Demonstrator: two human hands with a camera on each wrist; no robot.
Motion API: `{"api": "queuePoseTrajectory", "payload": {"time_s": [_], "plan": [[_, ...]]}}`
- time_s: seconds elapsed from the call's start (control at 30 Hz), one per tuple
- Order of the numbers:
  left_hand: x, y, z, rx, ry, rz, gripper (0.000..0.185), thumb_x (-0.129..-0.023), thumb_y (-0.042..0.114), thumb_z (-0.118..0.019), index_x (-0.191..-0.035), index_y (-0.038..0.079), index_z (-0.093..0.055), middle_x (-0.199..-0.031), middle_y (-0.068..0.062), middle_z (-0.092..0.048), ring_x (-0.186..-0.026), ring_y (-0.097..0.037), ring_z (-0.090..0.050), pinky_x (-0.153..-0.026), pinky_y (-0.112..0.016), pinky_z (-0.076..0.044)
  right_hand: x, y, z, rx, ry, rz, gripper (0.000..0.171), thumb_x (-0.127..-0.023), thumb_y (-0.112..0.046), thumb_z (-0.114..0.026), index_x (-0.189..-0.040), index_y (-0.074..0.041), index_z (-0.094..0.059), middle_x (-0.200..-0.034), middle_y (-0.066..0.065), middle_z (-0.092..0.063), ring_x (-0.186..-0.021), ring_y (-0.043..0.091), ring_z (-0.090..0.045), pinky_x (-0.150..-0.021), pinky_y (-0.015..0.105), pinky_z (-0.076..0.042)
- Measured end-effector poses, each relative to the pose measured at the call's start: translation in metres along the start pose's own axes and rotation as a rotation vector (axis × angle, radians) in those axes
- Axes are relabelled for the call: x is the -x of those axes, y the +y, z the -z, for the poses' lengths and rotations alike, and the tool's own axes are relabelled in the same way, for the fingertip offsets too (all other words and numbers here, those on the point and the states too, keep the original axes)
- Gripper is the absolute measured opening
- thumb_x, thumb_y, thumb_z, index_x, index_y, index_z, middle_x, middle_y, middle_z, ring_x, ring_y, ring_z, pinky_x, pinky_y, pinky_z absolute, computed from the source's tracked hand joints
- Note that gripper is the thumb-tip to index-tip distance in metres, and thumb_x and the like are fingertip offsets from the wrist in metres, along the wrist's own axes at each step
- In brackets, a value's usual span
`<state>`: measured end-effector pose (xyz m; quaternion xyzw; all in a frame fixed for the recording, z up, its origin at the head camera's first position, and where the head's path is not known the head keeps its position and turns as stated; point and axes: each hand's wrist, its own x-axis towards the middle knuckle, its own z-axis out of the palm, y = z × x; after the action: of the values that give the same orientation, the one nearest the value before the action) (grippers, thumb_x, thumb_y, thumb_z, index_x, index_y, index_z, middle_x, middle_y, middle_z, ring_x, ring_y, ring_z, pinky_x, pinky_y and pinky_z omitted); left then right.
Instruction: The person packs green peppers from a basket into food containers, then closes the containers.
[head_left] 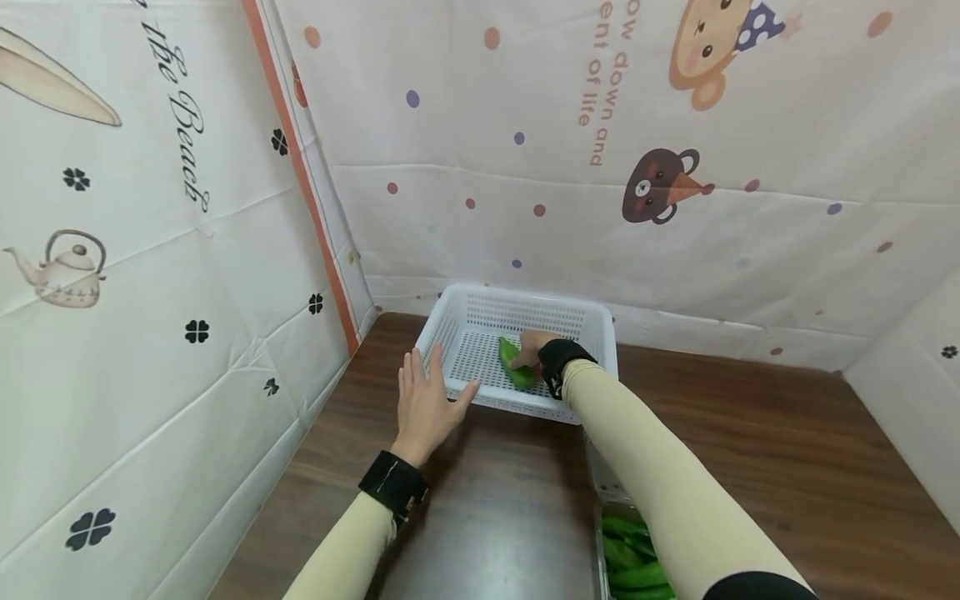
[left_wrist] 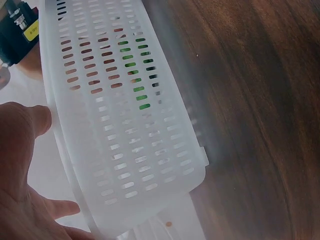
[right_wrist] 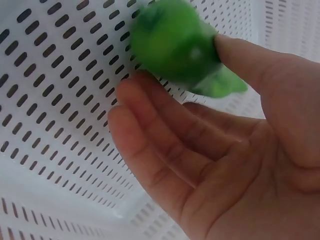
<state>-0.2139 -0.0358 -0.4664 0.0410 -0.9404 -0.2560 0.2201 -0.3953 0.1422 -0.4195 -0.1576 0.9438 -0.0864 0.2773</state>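
i see the right hand (head_left: 534,344) inside the white basket (head_left: 480,315), over its perforated floor. in the right wrist view the pepper (right_wrist: 172,42) lies against the mesh with the thumb (right_wrist: 255,65) touching its side; the other fingers (right_wrist: 150,130) are stretched out loosely under it, not closed around it, so i read this hand as released, merely touching the pepper. in the head view the pepper (head_left: 514,365) sits near the basket's front wall, just beside the right hand.

the left hand (head_left: 424,402) is flat with straight fingers, its fingertips and thumb resting against the basket's near left corner. the left wrist view shows the basket wall (left_wrist: 125,125) close to the palm (left_wrist: 20,165), green showing through its slots.

the basket stands on the brown table (head_left: 750,450) at the far edge, against the printed backdrop (head_left: 570,142). a clear tray with more green peppers (head_left: 633,562) lies near the front edge, partly hidden by the right sleeve (head_left: 660,492).
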Motion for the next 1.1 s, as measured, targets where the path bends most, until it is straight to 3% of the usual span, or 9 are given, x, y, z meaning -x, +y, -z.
{"api": "queuePoseTrajectory", "payload": {"time_s": [0.13,0.27,0.6,0.93,1.1], "plan": [[-0.001,-0.001,0.0,-0.005,-0.007,0.004,0.092,-0.093,0.061,-0.066,-0.156,0.001,-0.036,-0.159,-0.037,-0.025,-0.151,-0.051,-0.019,-0.123,-0.063,-0.016,-0.004,-0.003,-0.002,0.067,0.012,0.025,0.027,-0.098,-0.027,-0.072,-0.101,-0.001,-0.07,-0.085,0.008,-0.066,-0.068,0.02,-0.067,-0.059,0.028,-0.056],[-0.002,0.0,0.001,-0.012,-0.002,0.006,0.092,-0.093,0.061,-0.066,-0.156,0.001,-0.037,-0.16,-0.037,-0.025,-0.151,-0.05,-0.019,-0.123,-0.062,-0.015,-0.007,-0.004,-0.002,0.049,0.022,0.009,0.03,-0.096,-0.027,-0.075,-0.112,-0.001,-0.07,-0.094,0.009,-0.066,-0.073,0.02,-0.066,-0.061,0.029,-0.057],[0.001,-0.001,-0.001,-0.011,0.006,0.001,0.093,-0.092,0.061,-0.067,-0.156,0.001,-0.038,-0.159,-0.036,-0.026,-0.151,-0.051,-0.02,-0.122,-0.064,-0.018,-0.012,-0.002,-0.006,0.063,0.033,0.007,0.036,-0.096,-0.028,-0.075,-0.118,-0.001,-0.069,-0.098,0.009,-0.066,-0.077,0.021,-0.065,-0.061,0.03,-0.056],[0.003,-0.001,-0.002,-0.014,-0.014,0.001,0.092,-0.094,0.062,-0.064,-0.158,0.003,-0.034,-0.162,-0.035,-0.023,-0.153,-0.049,-0.016,-0.124,-0.061,-0.01,0.007,-0.002,0.001,0.053,0.083,0.078,0.029,-0.096,-0.025,-0.075,-0.112,-0.002,-0.067,-0.098,0.009,-0.064,-0.07,0.02,-0.061,-0.056,0.03,-0.053],[0.004,0.001,0.0,-0.003,0.025,-0.016,0.09,-0.093,0.058,-0.068,-0.157,0.002,-0.036,-0.16,-0.036,-0.026,-0.152,-0.051,-0.018,-0.123,-0.063,-0.012,0.024,-0.008,0.016,0.073,0.115,0.129,0.03,-0.097,-0.026,-0.073,-0.114,-0.002,-0.065,-0.101,0.01,-0.064,-0.068,0.018,-0.062,-0.055,0.027,-0.053]]}}
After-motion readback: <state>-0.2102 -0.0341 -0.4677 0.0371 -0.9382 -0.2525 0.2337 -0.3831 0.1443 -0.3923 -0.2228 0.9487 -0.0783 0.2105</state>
